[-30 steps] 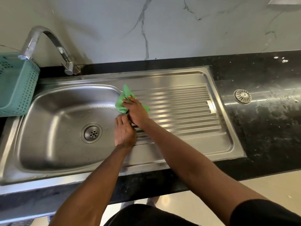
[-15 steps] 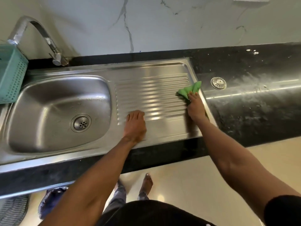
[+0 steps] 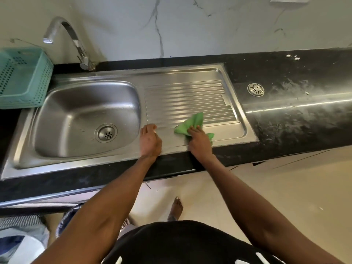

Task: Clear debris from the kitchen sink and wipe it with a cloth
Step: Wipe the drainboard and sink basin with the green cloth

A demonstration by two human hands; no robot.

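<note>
The steel sink has a basin (image 3: 72, 111) on the left with a round drain (image 3: 106, 133), and a ribbed drainboard (image 3: 186, 96) on the right. My right hand (image 3: 200, 142) presses a crumpled green cloth (image 3: 192, 123) onto the near part of the drainboard. My left hand (image 3: 150, 141) rests on the sink's front rim between basin and drainboard, fingers curled at the basin's edge, holding nothing that I can see. Small water drops speckle the basin floor.
A curved chrome tap (image 3: 76, 40) stands behind the basin. A teal perforated basket (image 3: 24, 77) sits at the far left. A loose round strainer (image 3: 255, 89) lies on the smeared black counter (image 3: 295, 103) to the right. Marble wall behind.
My right hand has drawn the cloth from the drainboard's far right edge back toward the near middle. My left hand has shifted slightly left, to the basin's edge.
</note>
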